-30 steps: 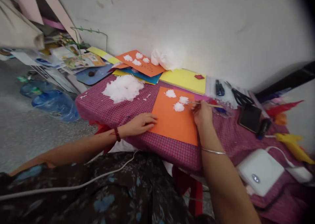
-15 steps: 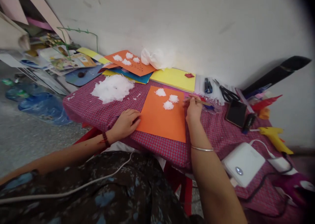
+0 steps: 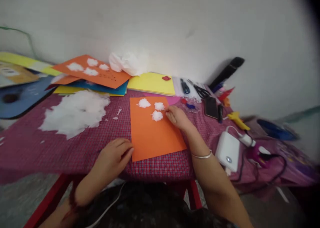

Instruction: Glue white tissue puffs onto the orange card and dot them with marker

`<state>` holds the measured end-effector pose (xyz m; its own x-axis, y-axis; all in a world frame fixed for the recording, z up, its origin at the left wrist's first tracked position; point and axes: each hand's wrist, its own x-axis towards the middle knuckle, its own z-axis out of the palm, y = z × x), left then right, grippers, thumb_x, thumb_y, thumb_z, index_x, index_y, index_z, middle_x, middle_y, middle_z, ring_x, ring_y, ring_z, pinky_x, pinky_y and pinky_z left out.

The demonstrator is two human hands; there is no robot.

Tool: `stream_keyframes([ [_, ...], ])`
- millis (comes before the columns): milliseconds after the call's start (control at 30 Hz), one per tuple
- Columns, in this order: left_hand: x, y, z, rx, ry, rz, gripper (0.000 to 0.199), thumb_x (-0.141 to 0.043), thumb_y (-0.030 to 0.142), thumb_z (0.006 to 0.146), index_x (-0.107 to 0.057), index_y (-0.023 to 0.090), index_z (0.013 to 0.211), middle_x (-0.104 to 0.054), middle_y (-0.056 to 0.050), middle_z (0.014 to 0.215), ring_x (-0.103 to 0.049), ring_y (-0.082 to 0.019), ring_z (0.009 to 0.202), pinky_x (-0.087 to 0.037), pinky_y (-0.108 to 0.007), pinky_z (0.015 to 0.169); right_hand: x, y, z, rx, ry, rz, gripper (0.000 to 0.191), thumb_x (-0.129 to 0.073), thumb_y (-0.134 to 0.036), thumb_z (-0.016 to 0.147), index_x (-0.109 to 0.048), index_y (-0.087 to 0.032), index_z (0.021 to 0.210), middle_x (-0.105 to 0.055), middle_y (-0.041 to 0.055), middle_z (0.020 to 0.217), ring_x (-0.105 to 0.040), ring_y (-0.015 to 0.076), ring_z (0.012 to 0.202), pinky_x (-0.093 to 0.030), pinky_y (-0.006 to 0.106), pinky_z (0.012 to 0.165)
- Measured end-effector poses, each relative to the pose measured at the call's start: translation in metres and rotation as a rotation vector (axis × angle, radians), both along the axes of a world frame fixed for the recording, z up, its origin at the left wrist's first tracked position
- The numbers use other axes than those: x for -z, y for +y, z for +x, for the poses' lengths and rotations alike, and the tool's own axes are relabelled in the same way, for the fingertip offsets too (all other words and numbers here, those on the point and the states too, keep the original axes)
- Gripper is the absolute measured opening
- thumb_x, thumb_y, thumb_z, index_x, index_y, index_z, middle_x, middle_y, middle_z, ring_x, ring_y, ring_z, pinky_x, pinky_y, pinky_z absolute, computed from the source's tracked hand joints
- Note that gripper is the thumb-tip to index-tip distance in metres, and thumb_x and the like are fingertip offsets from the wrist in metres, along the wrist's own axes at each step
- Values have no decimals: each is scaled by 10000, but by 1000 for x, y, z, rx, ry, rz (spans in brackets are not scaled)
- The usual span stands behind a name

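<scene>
An orange sheet of paper (image 3: 156, 141) lies on the checked tablecloth in front of me. Three white fluffy tufts, one of them this tuft (image 3: 144, 103), sit on its upper part. My left hand (image 3: 115, 154) rests at the sheet's lower left edge, fingers loosely bent and thumb apart. At the upper right of the sheet is my right hand (image 3: 176, 118), its fingers pinched together beside the tufts. Whatever is between those fingers is hidden or too blurred to name. A large heap of white shreds (image 3: 77, 112) lies to the left.
Another orange sheet with white tufts (image 3: 112, 79) lies over coloured papers at the back left. Yellow paper (image 3: 152, 82), scissors (image 3: 200, 89) and a phone (image 3: 211, 107) line the back. A white power bank (image 3: 228, 151) and yellow glue gun (image 3: 238, 120) stand right.
The view has shifted right and closer to the table. My right hand has moved in over the sheet's edge toward the tufts. The thin brown stick it held no longer shows.
</scene>
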<state>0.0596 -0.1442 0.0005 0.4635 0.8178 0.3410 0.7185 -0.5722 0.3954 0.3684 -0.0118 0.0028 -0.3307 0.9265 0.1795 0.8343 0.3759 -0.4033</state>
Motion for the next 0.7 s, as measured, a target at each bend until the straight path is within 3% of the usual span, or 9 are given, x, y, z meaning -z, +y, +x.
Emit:
stream_keyframes([
  [133,-40,28,-11,136,75,139,263,-428,270,1026,-642,171,909,-699,-43,900,-674,-192,837,-541,-330,764,-19,-3,2,28,-231,-87,297,-456,-50,867,-675,-123,1054,-698,147,1095,-642,224,999,-448,297,861],
  [233,-53,49,-9,283,163,308,367,-388,262,1035,-600,175,748,-632,-33,728,-628,-188,671,-478,-313,607,-30,-12,2,39,-358,-161,280,-509,-10,819,-691,-116,1003,-705,150,1050,-660,222,935,-439,287,787],
  [333,-38,63,-9,455,259,395,427,-345,221,1043,-603,187,704,-611,-22,656,-601,-185,595,-439,-316,563,-34,-29,1,62,-432,-190,273,-506,-29,857,-697,-116,1031,-705,163,1060,-675,233,917,-432,299,752],
  [500,1,74,-21,573,383,256,410,-348,213,1050,-667,199,793,-691,-19,752,-668,-176,656,-507,-303,644,-34,-59,-2,93,-439,-191,357,-433,-85,946,-676,-144,1201,-700,150,1190,-679,251,1059,-457,333,879],
  [600,10,77,-25,591,385,212,382,-352,201,1039,-696,203,873,-722,-29,829,-708,-183,700,-553,-311,662,-38,-67,7,123,-377,-148,399,-424,-145,982,-625,-184,1325,-690,113,1280,-649,233,1161,-446,336,988],
  [700,12,79,-24,595,328,252,414,-319,183,1028,-705,202,877,-725,-37,813,-717,-193,684,-575,-326,629,-44,-63,35,255,-310,-95,369,-479,-143,942,-681,-205,1245,-722,92,1232,-664,221,1130,-459,335,1004],
])
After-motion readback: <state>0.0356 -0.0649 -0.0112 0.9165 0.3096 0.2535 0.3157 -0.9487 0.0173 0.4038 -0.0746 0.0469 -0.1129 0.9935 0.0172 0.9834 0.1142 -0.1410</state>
